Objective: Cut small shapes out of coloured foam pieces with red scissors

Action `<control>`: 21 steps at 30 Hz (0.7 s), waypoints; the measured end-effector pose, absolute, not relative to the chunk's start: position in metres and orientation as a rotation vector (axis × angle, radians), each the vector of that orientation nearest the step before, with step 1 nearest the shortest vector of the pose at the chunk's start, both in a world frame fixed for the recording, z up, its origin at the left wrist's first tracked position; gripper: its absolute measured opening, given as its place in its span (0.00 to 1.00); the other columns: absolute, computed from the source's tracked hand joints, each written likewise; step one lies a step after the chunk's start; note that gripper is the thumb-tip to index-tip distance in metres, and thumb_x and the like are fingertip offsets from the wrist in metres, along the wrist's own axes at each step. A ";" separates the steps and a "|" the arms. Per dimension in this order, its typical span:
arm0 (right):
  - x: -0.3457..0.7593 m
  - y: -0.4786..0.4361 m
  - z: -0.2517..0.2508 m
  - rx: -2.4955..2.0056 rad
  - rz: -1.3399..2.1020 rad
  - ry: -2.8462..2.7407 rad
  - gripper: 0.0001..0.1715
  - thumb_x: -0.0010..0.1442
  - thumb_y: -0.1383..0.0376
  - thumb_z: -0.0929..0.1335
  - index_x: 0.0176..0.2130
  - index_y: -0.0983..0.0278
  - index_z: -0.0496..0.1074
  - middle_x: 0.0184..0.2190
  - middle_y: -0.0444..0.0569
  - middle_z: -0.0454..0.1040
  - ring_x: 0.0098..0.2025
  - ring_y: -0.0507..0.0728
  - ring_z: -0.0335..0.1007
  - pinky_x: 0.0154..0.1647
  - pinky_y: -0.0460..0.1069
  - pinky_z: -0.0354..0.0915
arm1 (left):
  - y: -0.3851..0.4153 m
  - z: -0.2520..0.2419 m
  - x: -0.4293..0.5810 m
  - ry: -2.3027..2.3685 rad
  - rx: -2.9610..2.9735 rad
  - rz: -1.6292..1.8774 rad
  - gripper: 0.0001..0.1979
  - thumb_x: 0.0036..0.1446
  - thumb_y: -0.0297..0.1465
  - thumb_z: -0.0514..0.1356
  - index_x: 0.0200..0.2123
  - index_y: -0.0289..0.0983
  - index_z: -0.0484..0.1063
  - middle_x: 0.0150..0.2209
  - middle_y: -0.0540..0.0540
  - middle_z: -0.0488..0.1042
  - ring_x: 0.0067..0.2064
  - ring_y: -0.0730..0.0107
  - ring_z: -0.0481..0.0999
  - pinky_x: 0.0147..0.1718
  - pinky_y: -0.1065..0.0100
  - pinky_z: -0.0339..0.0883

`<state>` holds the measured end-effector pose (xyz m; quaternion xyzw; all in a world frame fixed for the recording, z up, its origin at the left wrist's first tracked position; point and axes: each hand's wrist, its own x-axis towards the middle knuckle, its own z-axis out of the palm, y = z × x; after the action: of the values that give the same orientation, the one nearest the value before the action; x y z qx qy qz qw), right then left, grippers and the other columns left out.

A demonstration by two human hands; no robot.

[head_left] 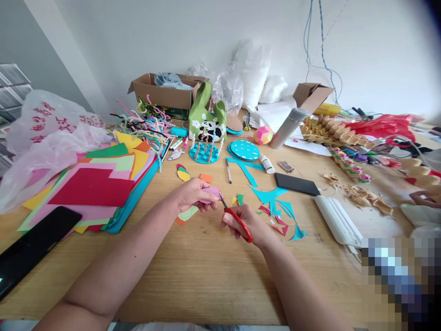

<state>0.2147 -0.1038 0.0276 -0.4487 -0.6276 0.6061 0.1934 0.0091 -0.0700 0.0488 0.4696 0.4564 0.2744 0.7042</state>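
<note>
Between the fingers of my left hand (196, 195) is a small piece of pink felt (211, 195), held above the table. My right hand (246, 221) grips red-handled scissors (245, 228), whose blade tips meet the right edge of the pink piece. Below my left hand lie a pale green piece (188, 214) and some orange. An orange rectangle (206, 178) and a few small cut ovals in red, green and yellow (183, 174) rest just beyond. Red scraps (279, 226) and blue scraps (270, 195) are scattered to the right of the scissors.
Coloured felt sheets (89, 188) are stacked at left, beside a black phone (41, 246). Behind stand a green panda bag (207, 122), blue discs (244, 151), a glue bottle (267, 164) and a grey tumbler (288, 128). A black slab (296, 184) and white device (338, 220) lie at right.
</note>
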 end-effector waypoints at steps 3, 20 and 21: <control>0.216 -0.104 0.026 -1.234 1.694 -1.755 0.30 0.50 0.42 0.71 0.25 0.67 0.71 0.12 0.41 0.63 0.14 0.48 0.58 0.14 0.43 0.51 | -0.070 0.049 0.008 1.010 1.040 0.610 0.14 0.38 0.34 0.70 0.28 0.30 0.76 0.23 0.46 0.76 0.20 0.76 0.70 0.19 0.73 0.60; 0.215 -0.106 0.029 -1.216 1.720 -1.792 0.37 0.48 0.35 0.69 0.26 0.68 0.71 0.15 0.44 0.66 0.16 0.49 0.61 0.16 0.44 0.53 | -0.068 0.043 0.009 1.055 1.099 0.625 0.08 0.47 0.31 0.67 0.23 0.32 0.74 0.21 0.46 0.77 0.18 0.78 0.67 0.19 0.73 0.59; 0.215 -0.106 0.029 -1.220 1.722 -1.792 0.37 0.48 0.36 0.70 0.27 0.68 0.71 0.15 0.44 0.66 0.16 0.49 0.61 0.16 0.44 0.53 | -0.069 0.043 0.009 1.056 1.099 0.626 0.08 0.47 0.31 0.67 0.23 0.32 0.74 0.21 0.46 0.77 0.18 0.78 0.67 0.19 0.73 0.59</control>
<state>0.2153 -0.1058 0.0285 -0.4332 -0.6359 0.6112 0.1855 0.0087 -0.0685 0.0435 0.4895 0.4702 0.2788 0.6794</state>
